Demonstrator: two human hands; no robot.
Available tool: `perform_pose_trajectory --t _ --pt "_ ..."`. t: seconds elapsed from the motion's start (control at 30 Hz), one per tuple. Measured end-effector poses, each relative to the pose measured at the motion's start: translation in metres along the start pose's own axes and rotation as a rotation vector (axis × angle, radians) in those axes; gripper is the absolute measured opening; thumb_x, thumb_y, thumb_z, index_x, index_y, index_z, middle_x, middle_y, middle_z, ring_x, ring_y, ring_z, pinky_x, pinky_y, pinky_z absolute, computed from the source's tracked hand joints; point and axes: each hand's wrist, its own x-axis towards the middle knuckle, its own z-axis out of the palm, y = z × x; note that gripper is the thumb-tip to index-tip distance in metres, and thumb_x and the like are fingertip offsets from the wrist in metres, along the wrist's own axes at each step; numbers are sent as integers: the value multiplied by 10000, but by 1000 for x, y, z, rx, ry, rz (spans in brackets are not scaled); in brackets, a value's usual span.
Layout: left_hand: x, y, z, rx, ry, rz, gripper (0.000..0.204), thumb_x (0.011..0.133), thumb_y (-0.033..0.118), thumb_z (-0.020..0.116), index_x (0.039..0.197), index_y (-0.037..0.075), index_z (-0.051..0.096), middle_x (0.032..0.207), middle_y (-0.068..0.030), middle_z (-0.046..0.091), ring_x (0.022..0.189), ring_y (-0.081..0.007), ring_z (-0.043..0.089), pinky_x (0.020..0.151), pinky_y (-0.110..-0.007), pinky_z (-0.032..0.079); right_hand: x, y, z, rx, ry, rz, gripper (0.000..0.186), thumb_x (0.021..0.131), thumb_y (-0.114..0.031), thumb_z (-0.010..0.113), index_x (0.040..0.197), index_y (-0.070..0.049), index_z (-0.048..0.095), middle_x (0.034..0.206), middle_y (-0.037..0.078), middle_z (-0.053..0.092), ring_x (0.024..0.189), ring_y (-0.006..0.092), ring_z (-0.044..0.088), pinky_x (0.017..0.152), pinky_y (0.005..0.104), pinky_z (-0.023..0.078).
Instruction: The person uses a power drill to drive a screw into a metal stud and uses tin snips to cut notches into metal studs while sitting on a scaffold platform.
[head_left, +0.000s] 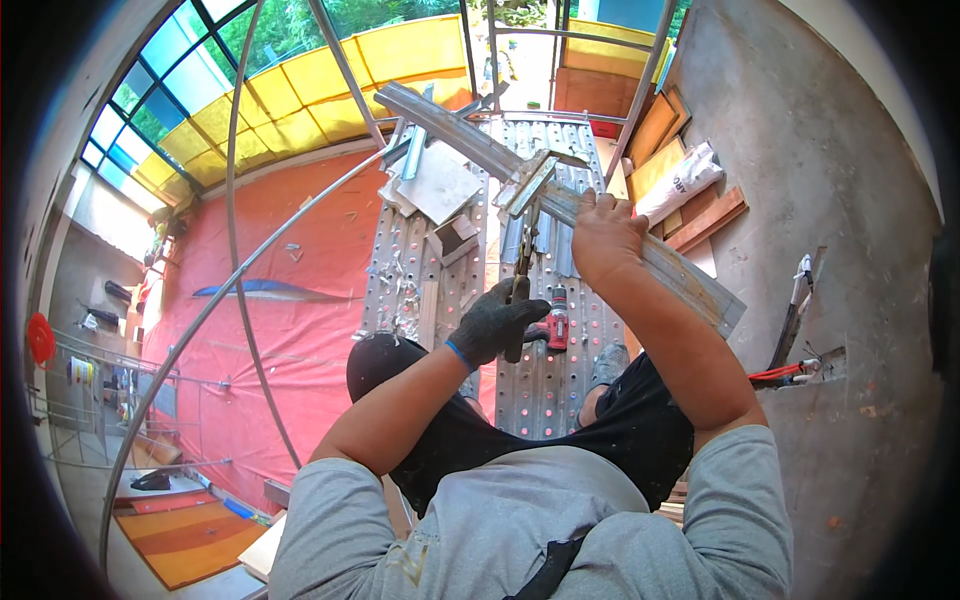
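Note:
My left hand [490, 325], in a dark work glove, is closed round the handles of a plier-like hand tool [525, 248]. The tool points away from me, its jaws up against a short metal cross-piece [532, 185]; whether they bite on it I cannot tell. My bare right hand [608, 238] grips a long grey metal channel [690, 280], which slants from far left to near right. The cross-piece sits across the channel, left of my right hand. Below the tool, a red and black cordless drill [558, 320] lies on the perforated metal platform [515, 390] between my feet.
White board offcuts [445, 185] and a small open box-like piece [455, 238] lie on the platform's left half. Red sheeting [280, 310] covers the floor at left, with a bent pole [240, 270] crossing in front. A white sack [680, 182] and planks [708, 218] lie by the right wall.

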Motion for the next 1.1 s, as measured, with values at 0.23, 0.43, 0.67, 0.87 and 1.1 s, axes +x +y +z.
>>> perform_pose_trajectory --t 0.23,0.43,0.67,0.87,1.1 --pt "10 -23 -36 1276 -37 1034 343 811 151 776 1145 112 709 946 -103 671 757 -241 710 603 -359 564 1 -1 2 4 -44 -3 495 1014 -179 511 1503 -108 496 1294 101 593 1195 290 553 935 546 465" --pt "15 -21 -16 221 -46 22 312 825 168 769 1129 113 735 990 -117 712 733 -246 718 612 -359 567 5 0 26 22 -8 5 422 1006 -187 516 1417 -97 559 1285 85 606 1184 295 561 919 565 441" --pt "19 -40 -32 763 -157 480 233 833 91 760 1062 134 756 892 -127 693 788 -295 722 695 -399 576 8 -6 28 40 -37 -7 397 1001 -199 525 1377 -85 584 1290 86 615 1198 320 580 932 588 426" --pt "29 -46 -35 1107 -86 629 253 793 115 756 1041 166 761 984 -128 704 888 -360 702 768 -429 568 19 4 25 126 -98 -42 385 1015 -210 513 1379 -106 583 1326 96 611 1245 306 579 1011 617 425" --pt "27 -49 -37 1159 -42 719 151 846 140 721 989 93 706 884 -147 682 805 -316 727 715 -412 579 14 10 38 181 -95 -92 401 1011 -193 503 1395 -102 573 1308 102 615 1242 317 577 1032 622 421"
